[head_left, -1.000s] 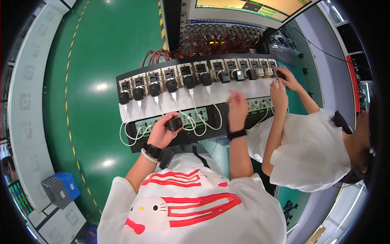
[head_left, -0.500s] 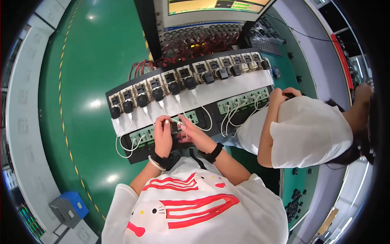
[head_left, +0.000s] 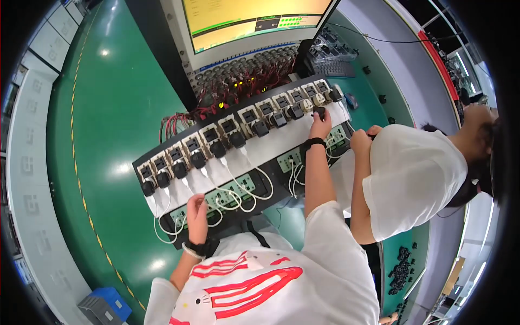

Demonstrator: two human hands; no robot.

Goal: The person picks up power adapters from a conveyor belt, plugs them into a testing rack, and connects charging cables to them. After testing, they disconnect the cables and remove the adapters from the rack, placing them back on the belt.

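Observation:
Stretched out to the right end of the test bench, my right hand (head_left: 320, 127) grips a black power adapter (head_left: 318, 112) at the front of the socket row. Its contact with a socket is hidden. My left hand (head_left: 197, 212) hovers over the left green circuit board (head_left: 214, 201), its fingers loosely apart and nothing visible in them. Black adapters (head_left: 197, 159) sit along the sockets. White cables (head_left: 264, 174) run from several of them to the boards. A second green circuit board (head_left: 288, 162) lies beyond my right forearm.
A co-worker in a white shirt (head_left: 411, 181) stands close on my right, hands near the bench's end. Behind the sockets are red wires (head_left: 172, 128) and a lit monitor (head_left: 254, 21). A keyboard (head_left: 335, 68) lies at the back right. A blue bin (head_left: 111, 303) stands lower left.
My hands have separated from above the left board. The right one has reached far right to the socket row with a black adapter; the left has shifted left. The view has turned.

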